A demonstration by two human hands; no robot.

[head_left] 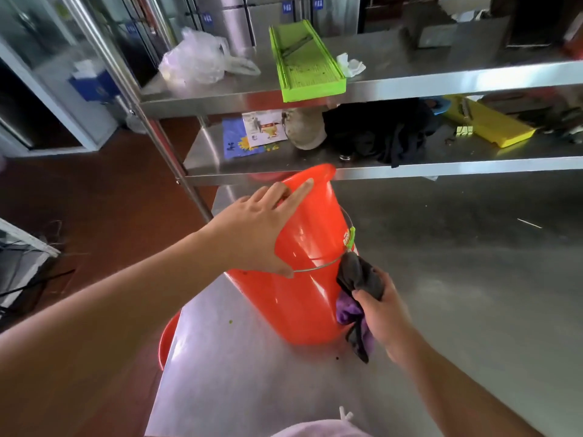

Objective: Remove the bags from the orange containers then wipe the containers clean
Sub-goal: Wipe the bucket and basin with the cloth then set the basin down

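An orange bucket (303, 257) lies tilted on the steel table (457, 279), its base pointing away toward the shelf and its wire handle across its side. My left hand (255, 231) rests flat on the bucket's upper side, fingers spread, steadying it. My right hand (381, 313) grips a dark grey and purple cloth (356, 294) pressed against the bucket's right side near its label. A second orange container (165, 342) shows only as a rim below the table's left edge. No bag is visible in the bucket.
A steel shelf unit stands behind the bucket. Its top shelf (410, 80) holds a clear plastic bag (195, 58), a green slicer board (306, 61) and crumpled tissue. The lower shelf carries dark cloth (378, 130), papers and a yellow slicer (492, 124). Red floor lies to the left.
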